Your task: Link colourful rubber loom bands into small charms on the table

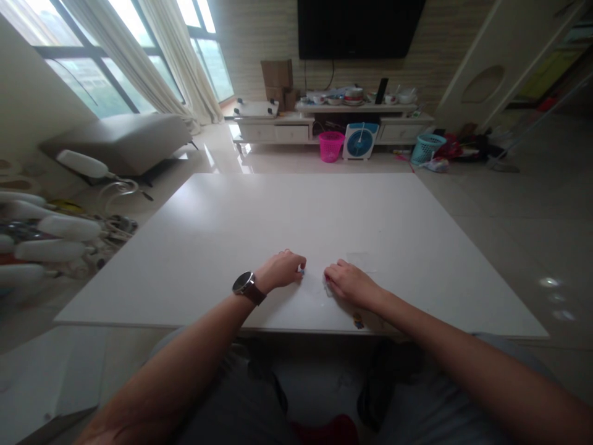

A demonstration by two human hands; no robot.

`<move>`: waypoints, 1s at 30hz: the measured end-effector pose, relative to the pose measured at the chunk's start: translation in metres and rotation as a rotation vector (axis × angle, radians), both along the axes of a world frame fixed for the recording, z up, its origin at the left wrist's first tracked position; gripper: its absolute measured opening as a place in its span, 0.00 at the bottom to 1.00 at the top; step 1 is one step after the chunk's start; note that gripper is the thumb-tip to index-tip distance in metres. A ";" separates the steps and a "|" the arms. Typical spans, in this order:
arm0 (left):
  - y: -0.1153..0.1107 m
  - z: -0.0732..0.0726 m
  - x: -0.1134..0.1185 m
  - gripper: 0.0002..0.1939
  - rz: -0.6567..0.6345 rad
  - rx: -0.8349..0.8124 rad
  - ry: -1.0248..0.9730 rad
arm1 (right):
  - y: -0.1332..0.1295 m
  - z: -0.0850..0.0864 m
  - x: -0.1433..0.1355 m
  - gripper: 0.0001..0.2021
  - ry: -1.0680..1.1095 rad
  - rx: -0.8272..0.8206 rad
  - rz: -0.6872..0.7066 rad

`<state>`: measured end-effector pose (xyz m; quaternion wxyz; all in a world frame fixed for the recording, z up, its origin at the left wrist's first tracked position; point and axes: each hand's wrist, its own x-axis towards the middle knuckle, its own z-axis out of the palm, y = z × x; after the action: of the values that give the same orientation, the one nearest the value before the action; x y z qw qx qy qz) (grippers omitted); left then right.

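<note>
Currently, a small blue piece (302, 271) is pinched by the left hand (288, 269), a translucent item (328, 288) by the right hand (351, 284).

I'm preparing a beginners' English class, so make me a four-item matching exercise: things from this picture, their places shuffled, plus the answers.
1. Dark round watch with brown strap
2. Small yellow-and-blue figure
3. Pink plastic basket
4. Small blue piece

A. On the tiled floor, beside a square blue-and-white fan
B. Pinched by the left hand
C. On the left wrist
D. On the white table, near its closest edge

Pairs: 1-C; 2-D; 3-A; 4-B
</note>
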<state>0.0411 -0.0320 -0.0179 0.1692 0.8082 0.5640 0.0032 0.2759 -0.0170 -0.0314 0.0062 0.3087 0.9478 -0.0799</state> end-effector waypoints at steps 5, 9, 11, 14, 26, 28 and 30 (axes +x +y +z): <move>0.001 -0.002 0.000 0.09 -0.004 0.005 -0.003 | 0.000 0.001 -0.001 0.10 -0.019 -0.003 -0.015; 0.000 -0.001 0.001 0.10 -0.006 0.006 0.005 | -0.001 0.003 -0.002 0.09 -0.055 -0.003 -0.025; 0.000 0.000 0.001 0.10 -0.007 0.004 0.006 | -0.001 0.003 -0.003 0.09 -0.058 0.006 -0.027; -0.001 0.001 0.001 0.09 -0.010 0.004 0.002 | -0.002 0.002 -0.003 0.09 -0.059 0.024 -0.023; 0.000 0.000 0.001 0.09 -0.023 -0.004 -0.016 | -0.001 -0.003 -0.002 0.08 -0.046 0.048 -0.023; 0.000 0.001 0.001 0.09 -0.028 0.002 -0.016 | -0.001 -0.003 -0.002 0.08 -0.046 0.048 -0.026; 0.000 0.001 0.001 0.09 -0.028 0.001 -0.009 | -0.001 -0.001 -0.002 0.08 -0.045 0.047 -0.026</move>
<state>0.0420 -0.0320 -0.0170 0.1714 0.8162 0.5518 0.0049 0.2737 -0.0183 -0.0328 0.0193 0.3230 0.9448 -0.0508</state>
